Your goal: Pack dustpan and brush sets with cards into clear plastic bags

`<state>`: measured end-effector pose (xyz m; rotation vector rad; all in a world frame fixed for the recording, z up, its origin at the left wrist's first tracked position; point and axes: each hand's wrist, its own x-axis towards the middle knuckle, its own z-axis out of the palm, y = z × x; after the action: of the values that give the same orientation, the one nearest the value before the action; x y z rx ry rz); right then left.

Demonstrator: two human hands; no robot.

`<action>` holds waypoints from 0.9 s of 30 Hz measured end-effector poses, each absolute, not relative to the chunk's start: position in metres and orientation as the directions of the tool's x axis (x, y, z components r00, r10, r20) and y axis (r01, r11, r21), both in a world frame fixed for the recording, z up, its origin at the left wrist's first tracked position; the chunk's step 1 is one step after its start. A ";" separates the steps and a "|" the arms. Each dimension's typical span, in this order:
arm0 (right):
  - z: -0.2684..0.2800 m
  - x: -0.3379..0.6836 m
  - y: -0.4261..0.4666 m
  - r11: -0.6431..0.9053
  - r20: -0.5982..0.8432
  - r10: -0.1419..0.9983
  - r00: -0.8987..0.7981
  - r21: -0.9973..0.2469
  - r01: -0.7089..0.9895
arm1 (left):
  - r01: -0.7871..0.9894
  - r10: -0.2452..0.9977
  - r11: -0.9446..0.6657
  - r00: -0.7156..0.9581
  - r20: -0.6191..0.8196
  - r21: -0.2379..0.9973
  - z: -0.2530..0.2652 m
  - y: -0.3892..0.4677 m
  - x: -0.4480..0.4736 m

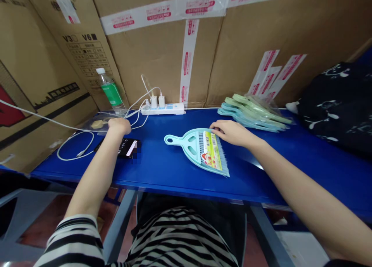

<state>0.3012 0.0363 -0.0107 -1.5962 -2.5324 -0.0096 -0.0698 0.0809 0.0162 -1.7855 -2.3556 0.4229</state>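
A light blue dustpan lies on the blue table with its handle toward the left. A matching brush is nested in it, under a printed yellow and white label. My right hand has its curled fingers on the far right corner of the dustpan, apparently gripping its edge. Farther left, my left hand is closed beside a clear plastic bag with a small yellowish piece in it; its fingertips are hidden from me. Below that hand, a black phone shows a running time, partly covered by my forearm.
Several green and blue dustpan sets in clear wrapping are piled at the back right, beside a black patterned bag. A water bottle, a power strip and white cables are at the back left. Cardboard walls the table.
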 end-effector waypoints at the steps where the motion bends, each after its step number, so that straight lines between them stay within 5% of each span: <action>1: -0.011 0.301 0.036 0.436 0.130 0.896 -0.425 -0.077 0.897 | 0.916 0.961 0.247 -0.274 -0.042 -0.316 0.017 0.081 -0.070; 10: -0.012 0.303 0.036 0.444 0.148 0.892 -0.428 -0.096 0.891 | 0.930 0.982 0.186 -0.187 0.028 -0.318 0.026 0.059 -0.040; 18: -0.014 0.305 0.040 0.459 0.153 0.884 -0.441 -0.114 0.881 | 0.919 0.976 -0.118 0.177 0.125 -0.375 0.024 0.029 0.008; 27: -0.012 0.302 0.037 0.436 0.132 0.897 -0.422 -0.100 0.894 | 0.779 0.816 -0.557 0.578 -0.013 -0.290 0.016 0.028 0.013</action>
<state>0.3024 0.0370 -0.0117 -1.5855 -2.5174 0.0217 0.0130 0.0283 0.0156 -2.5589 -1.3195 0.2129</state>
